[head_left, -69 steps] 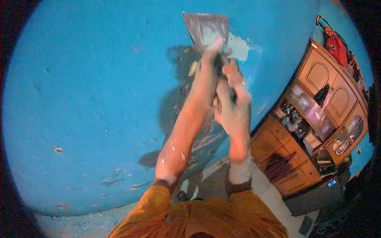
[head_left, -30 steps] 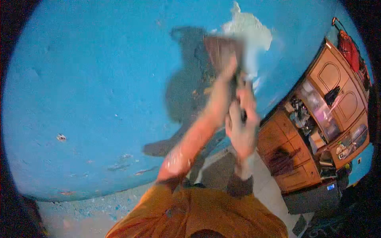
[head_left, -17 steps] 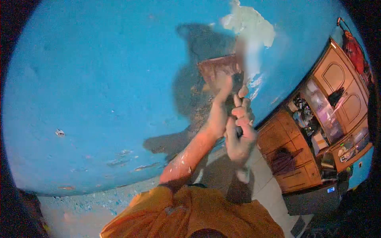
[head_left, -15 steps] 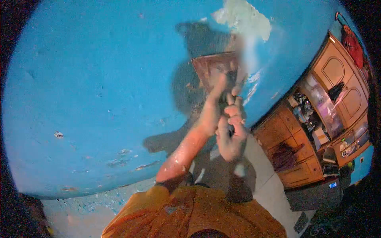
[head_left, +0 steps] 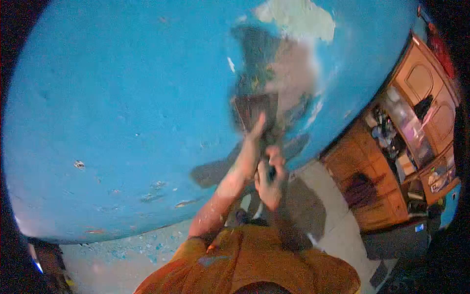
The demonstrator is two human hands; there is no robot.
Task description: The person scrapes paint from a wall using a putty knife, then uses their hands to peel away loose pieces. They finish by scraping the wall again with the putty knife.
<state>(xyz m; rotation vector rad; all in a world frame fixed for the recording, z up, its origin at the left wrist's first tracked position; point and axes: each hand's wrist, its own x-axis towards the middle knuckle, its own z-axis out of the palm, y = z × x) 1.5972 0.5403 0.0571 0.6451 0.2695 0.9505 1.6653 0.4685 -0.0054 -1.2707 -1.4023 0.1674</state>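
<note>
Ahead of me stands a blue painted wall (head_left: 122, 88) with chipped spots. Against it lies a wide, dark, flat-bladed scraper (head_left: 253, 109), blurred by motion. My left hand (head_left: 250, 144) grips it near the blade, one digit stretched up along it; the other fingers are mostly hidden. Lower down, my right hand (head_left: 269, 181) is closed around the handle, which the fingers largely cover. Above the blade shows a greyish-brown bare patch (head_left: 293, 71), and higher still a pale patch (head_left: 296, 17). Shadows darken the wall around the blade.
Blue paint flakes (head_left: 142, 252) litter the floor along the wall's foot. To the right stands a wooden cabinet (head_left: 374, 179) with cluttered shelves, and a dark box-shaped thing (head_left: 394, 243) near its base. Something red (head_left: 439, 51) hangs at the upper right.
Both hands and the scraper have moved down and slightly left. More of the bare patch above the blade now shows. My view has shifted a little.
</note>
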